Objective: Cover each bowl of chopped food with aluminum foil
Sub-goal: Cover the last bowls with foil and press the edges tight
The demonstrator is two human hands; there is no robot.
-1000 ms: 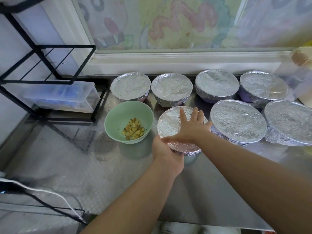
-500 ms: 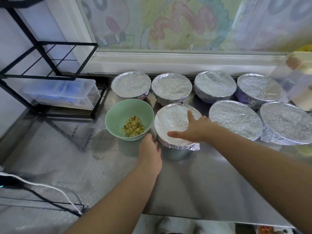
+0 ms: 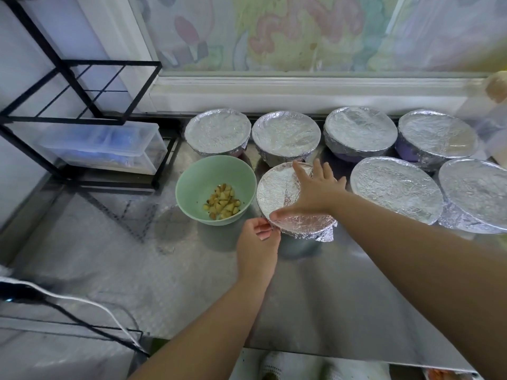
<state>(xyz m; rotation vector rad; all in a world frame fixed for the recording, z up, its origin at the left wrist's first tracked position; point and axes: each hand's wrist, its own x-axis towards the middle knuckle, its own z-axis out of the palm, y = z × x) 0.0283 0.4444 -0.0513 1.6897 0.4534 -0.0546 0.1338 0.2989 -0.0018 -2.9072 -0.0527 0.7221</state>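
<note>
A person's right hand lies flat on a foiled bowl; left hand pinches its foil edge, uncovered green bowl just left

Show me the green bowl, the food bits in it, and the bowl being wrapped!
green bowl (image 3: 196, 183), head view, on its bare inner wall.
food bits (image 3: 222, 202), head view, middle of the pile.
bowl being wrapped (image 3: 277, 190), head view, on its foil top.
</note>
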